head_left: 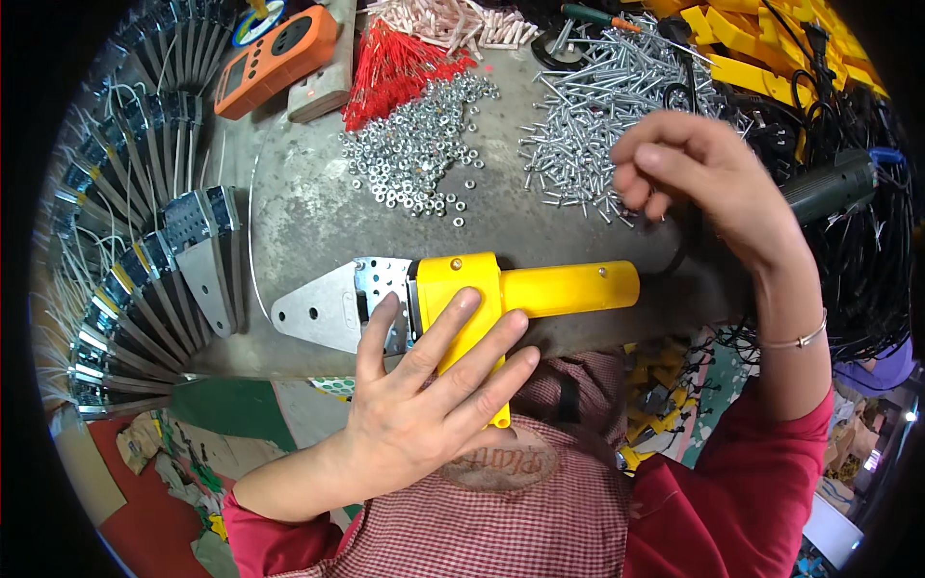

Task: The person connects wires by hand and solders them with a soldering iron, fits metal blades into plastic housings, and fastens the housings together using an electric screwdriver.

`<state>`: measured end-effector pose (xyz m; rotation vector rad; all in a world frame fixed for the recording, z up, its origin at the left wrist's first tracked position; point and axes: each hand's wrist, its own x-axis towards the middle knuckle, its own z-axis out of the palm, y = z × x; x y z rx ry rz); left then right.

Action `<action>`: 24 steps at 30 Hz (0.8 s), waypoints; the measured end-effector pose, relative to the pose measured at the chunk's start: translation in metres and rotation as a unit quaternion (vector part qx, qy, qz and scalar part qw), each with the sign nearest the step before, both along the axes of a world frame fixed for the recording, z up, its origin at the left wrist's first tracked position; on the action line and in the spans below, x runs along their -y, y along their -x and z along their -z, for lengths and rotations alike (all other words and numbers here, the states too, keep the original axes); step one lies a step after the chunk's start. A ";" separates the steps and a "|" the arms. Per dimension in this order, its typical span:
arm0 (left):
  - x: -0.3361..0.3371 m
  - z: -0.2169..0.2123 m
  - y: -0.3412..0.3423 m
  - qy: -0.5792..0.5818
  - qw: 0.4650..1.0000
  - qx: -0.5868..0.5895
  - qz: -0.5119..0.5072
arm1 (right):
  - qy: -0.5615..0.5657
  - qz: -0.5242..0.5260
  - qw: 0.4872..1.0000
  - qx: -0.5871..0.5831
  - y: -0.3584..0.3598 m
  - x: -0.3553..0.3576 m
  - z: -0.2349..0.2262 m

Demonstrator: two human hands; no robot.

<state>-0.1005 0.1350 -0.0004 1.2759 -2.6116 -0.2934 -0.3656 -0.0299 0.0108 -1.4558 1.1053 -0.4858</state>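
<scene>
On the metal bench in front of me lies a pipe welding iron (568,291) with a yellow plastic housing and a flat, pointed metal heating plate (323,306). My left hand (424,395) rests across the yellow housing and the perforated bracket, fingers spread and palm down. My right hand (689,173) is raised at the near right edge of a pile of silver screws (583,120). Its fingers are curled in with the thumb against them, and whatever they may hold is hidden. Left of the screws is a heap of small metal nuts (414,144).
A curved row of metal heating plates (145,328) with wires lines the left side. Behind the nuts are red leads (390,72) and an orange meter (277,63). At right are a dark green power screwdriver (829,188), black cords (819,299) and yellow housing parts (747,39).
</scene>
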 end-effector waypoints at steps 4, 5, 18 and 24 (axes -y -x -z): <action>0.026 -0.019 -0.012 -0.040 0.996 -0.084 0.000 | 0.056 -0.081 0.978 -0.184 -0.005 0.003 -0.013; 0.038 -0.020 -0.015 -0.036 0.992 -0.124 -0.004 | 0.145 -0.054 0.966 -0.205 -0.007 0.003 -0.015; 0.148 0.023 0.033 0.033 0.998 0.020 -0.058 | 0.416 -0.049 0.881 -0.220 -0.016 0.022 0.003; 0.116 -0.018 0.006 0.044 0.993 -0.105 -0.042 | 0.202 -0.068 0.973 -0.087 -0.027 -0.048 -0.021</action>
